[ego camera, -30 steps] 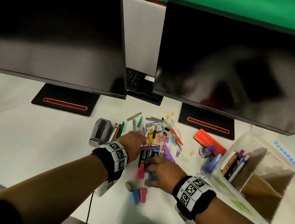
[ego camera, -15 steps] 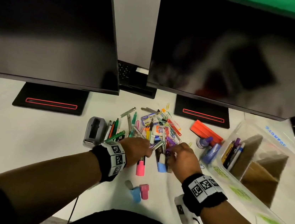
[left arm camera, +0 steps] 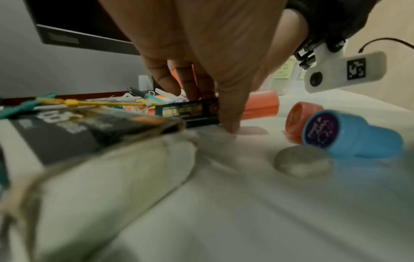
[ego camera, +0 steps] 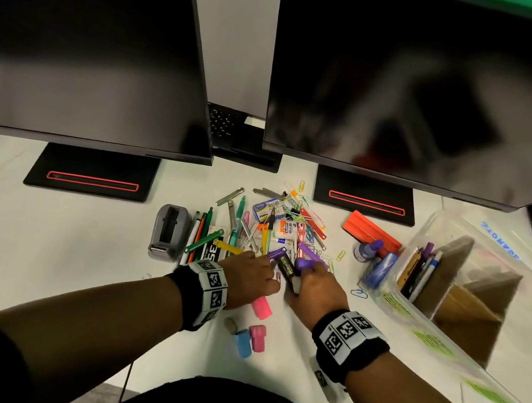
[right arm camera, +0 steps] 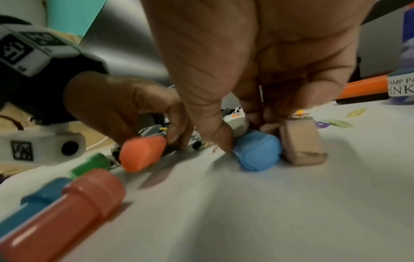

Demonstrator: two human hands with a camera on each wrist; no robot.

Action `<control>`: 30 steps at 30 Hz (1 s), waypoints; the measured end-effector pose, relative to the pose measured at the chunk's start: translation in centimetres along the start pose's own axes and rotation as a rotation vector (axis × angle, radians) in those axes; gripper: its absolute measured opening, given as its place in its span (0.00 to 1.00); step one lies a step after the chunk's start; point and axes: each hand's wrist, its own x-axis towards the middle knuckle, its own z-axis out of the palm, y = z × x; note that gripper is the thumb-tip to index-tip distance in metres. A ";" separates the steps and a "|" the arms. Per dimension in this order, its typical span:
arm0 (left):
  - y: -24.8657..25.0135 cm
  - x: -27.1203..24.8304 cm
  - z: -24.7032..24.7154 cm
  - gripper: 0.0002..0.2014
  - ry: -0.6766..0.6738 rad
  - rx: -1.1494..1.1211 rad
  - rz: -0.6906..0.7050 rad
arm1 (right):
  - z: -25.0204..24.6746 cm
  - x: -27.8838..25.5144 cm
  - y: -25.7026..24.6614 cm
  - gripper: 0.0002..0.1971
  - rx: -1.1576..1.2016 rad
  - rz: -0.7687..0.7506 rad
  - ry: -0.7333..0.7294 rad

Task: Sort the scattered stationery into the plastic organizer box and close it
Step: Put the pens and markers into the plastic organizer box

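Observation:
Loose pens, clips and glue lie in a stationery pile (ego camera: 275, 226) on the white desk. At its near edge my left hand (ego camera: 265, 265) grips a pink-capped highlighter (ego camera: 261, 308) by its dark barrel (left arm camera: 190, 111), thumb tip down on the desk. Beside it my right hand (ego camera: 304, 271) curls over a blue-capped highlighter (right arm camera: 257, 152), thumb against the cap; its black barrel (ego camera: 287, 266) shows between the hands. A beige block (right arm camera: 302, 141) lies against that cap. The clear plastic organizer box (ego camera: 410, 326) stands open at the right with cardboard dividers and several pens inside.
A grey tape dispenser (ego camera: 168, 233) sits left of the pile. A blue stamp (ego camera: 242, 344), a pink stamp (ego camera: 258, 337) and a grey eraser (ego camera: 231, 326) lie near me. An orange case (ego camera: 371, 231) and an ink bottle (ego camera: 366, 248) stand by the box. Two monitor stands (ego camera: 94, 173) are behind.
Both hands have pushed a little farther into the near edge of the pile. The right hand has moved up beside the left and turned the blue-capped highlighter.

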 end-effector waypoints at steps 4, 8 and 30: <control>0.0 -0.2 -1.2 0.15 0.083 -0.230 -0.080 | -0.4 0.0 0.4 0.19 -0.021 0.070 -0.044; -0.5 -1.5 -2.1 0.14 0.328 -0.627 -0.242 | -1.9 0.6 0.8 0.18 0.161 0.128 -0.021; -8.0 -3.7 -1.4 0.12 0.060 -0.503 -0.971 | -3.0 5.0 -4.0 0.15 0.167 -0.135 0.078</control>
